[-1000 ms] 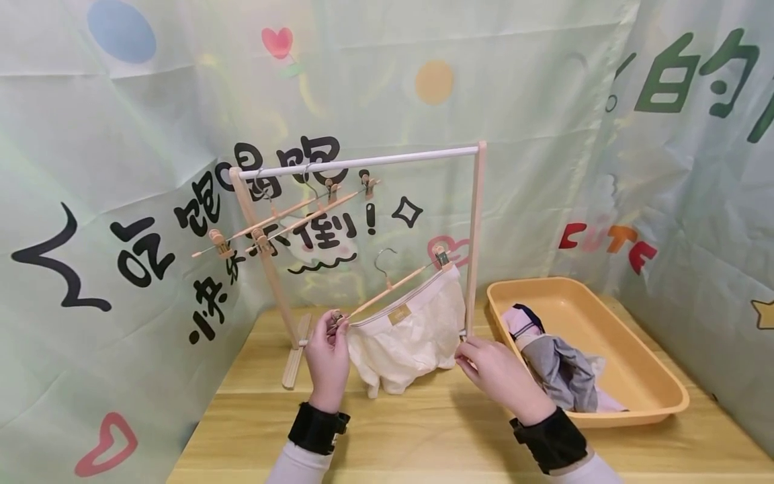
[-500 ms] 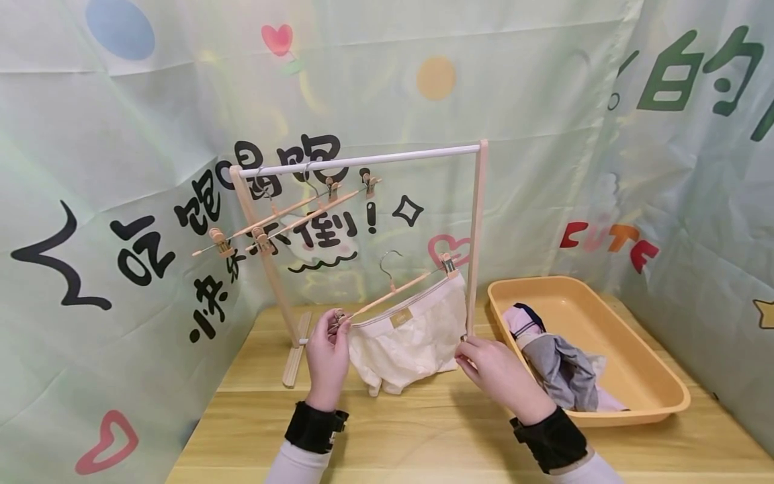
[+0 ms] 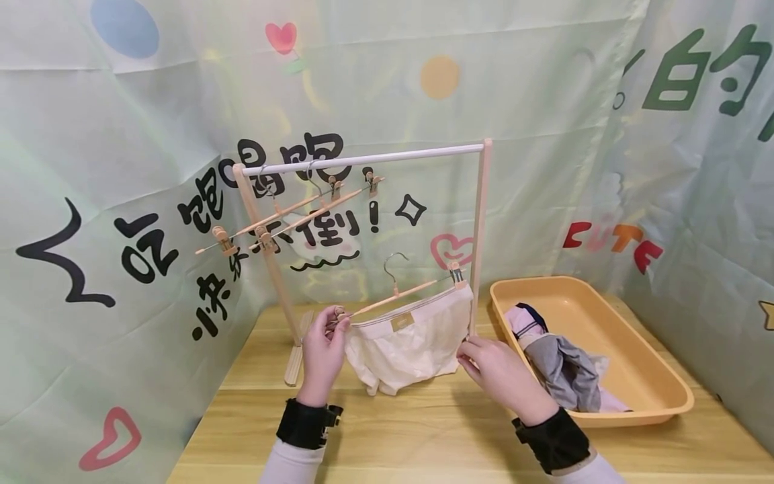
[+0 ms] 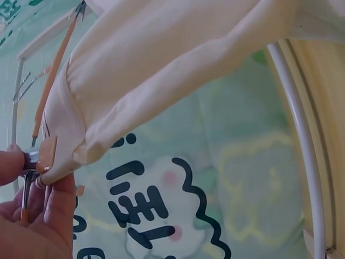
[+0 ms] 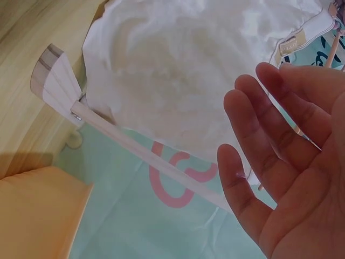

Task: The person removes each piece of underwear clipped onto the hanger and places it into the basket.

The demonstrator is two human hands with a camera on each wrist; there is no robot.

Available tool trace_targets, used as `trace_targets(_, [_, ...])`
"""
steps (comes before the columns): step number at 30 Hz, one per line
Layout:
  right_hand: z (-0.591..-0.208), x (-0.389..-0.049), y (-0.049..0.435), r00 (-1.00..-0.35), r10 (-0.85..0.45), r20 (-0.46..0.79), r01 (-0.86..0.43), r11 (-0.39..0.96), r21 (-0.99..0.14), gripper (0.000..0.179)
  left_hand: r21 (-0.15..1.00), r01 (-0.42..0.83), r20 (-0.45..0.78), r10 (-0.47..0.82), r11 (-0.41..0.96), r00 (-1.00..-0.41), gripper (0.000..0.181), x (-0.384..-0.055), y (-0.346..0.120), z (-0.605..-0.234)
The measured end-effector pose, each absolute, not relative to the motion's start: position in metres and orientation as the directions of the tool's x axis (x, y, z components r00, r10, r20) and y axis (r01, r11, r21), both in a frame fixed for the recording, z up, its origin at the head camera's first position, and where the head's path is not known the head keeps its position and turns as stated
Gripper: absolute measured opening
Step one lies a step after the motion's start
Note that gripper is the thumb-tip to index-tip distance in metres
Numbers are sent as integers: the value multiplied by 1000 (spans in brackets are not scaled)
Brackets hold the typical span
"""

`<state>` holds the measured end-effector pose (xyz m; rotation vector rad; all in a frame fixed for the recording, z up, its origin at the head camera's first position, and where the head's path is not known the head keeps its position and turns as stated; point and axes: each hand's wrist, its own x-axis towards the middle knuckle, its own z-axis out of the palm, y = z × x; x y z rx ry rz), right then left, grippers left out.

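Cream underpants (image 3: 417, 349) with a tan label on the waistband hang from a wooden clip hanger (image 3: 396, 294). The right-hand clip (image 3: 456, 274) bites the waistband. At the other end, my left hand (image 3: 322, 346) pinches the hanger's clip; in the left wrist view its thumb presses the clip (image 4: 47, 154) at the waistband corner. The hanger tilts, its left end lower, and its metal hook (image 3: 390, 265) stands free of the rod. Close by the lower right side of the underpants is my right hand (image 3: 502, 373), its fingers loosely bent with nothing between them in the right wrist view (image 5: 291, 140).
Behind the hands stands a wooden rack with a white rod (image 3: 393, 156); two bare clip hangers (image 3: 320, 210) hang at its left. A yellow tray (image 3: 629, 336) on the right holds crumpled grey and pink clothes (image 3: 562, 370). Printed cloth walls surround the wooden table (image 3: 411, 444).
The hanger's right end has sunk and shifted slightly right, so the hanger slopes less. The underpants moved with it. Both hands have stayed nearly in place.
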<state>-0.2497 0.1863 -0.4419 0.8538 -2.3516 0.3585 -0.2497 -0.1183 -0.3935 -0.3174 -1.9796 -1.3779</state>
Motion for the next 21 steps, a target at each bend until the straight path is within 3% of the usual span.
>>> trace_targets(9, [-439, -250, 188, -608, -480, 632, -648, 760, -46, 7, 740, 549, 640, -154, 388, -753, 19, -249, -122, -390])
trace_targets(15, [-433, -248, 189, -633, -447, 632, -618, 784, -65, 4, 744, 553, 631, -122, 375, -766, 21, -266, -132, -410])
trace_targets(21, [-431, -247, 191, -645, -416, 641, -602, 794, -89, 5, 737, 559, 633, -99, 380, -768, 21, -251, -128, -392])
